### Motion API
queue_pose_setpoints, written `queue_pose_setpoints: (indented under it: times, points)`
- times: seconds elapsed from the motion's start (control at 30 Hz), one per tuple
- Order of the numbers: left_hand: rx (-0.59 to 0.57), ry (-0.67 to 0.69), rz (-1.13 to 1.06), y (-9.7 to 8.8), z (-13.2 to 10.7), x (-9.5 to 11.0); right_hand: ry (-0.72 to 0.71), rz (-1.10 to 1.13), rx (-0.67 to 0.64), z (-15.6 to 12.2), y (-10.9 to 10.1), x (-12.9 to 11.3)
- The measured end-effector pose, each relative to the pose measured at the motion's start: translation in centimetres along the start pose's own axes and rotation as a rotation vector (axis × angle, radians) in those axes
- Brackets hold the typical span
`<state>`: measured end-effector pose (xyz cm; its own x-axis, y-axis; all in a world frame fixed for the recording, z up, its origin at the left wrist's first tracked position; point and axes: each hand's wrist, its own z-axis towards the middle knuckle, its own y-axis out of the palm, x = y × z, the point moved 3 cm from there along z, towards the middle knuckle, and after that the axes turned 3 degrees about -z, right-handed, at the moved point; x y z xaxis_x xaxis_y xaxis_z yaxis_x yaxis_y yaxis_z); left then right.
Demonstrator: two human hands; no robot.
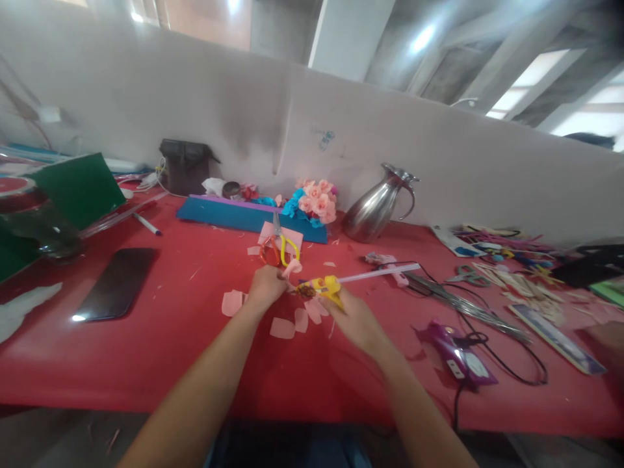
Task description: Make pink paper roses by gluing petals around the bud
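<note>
My left hand (266, 285) is closed on a small pink paper petal piece (293, 266), held just above the red table (146, 351). My right hand (353, 318) grips a yellow glue gun (325, 286) with a white glue stick (380, 273) sticking out behind it. The gun's nozzle points left at the pink piece, almost touching it. Several cut pink petals (283, 327) lie on the table under and beside both hands.
Orange-and-yellow scissors (277, 249) lie just beyond my hands. A black phone (117, 283) lies left, a steel jug (376, 205) and pink paper flowers (316, 198) at the back. A purple glue gun (455, 354) with black cable, wires and craft sticks (521, 286) lie right.
</note>
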<state>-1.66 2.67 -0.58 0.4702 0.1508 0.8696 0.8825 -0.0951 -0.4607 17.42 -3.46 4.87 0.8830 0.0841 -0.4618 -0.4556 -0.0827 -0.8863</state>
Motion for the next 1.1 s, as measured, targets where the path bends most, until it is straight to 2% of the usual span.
queue_pose_setpoints:
  times: [0.27, 0.5, 0.9, 1.1]
  points:
    - [0.033, 0.007, 0.038, -0.23, -0.37, 0.34, -0.009, -0.037, 0.003, 0.02, -0.11, -0.01]
    - [0.021, 0.009, -0.032, 0.07, -0.17, 0.01, -0.020, -0.020, 0.014, 0.28, -0.02, 0.08]
    - [0.037, 0.004, 0.062, -0.24, -0.42, 0.39, -0.008, -0.020, 0.029, 0.51, 0.05, -0.20]
    - [0.009, -0.016, 0.041, -0.20, -0.25, 0.25, -0.003, 0.011, 0.044, 0.61, 0.09, -0.10]
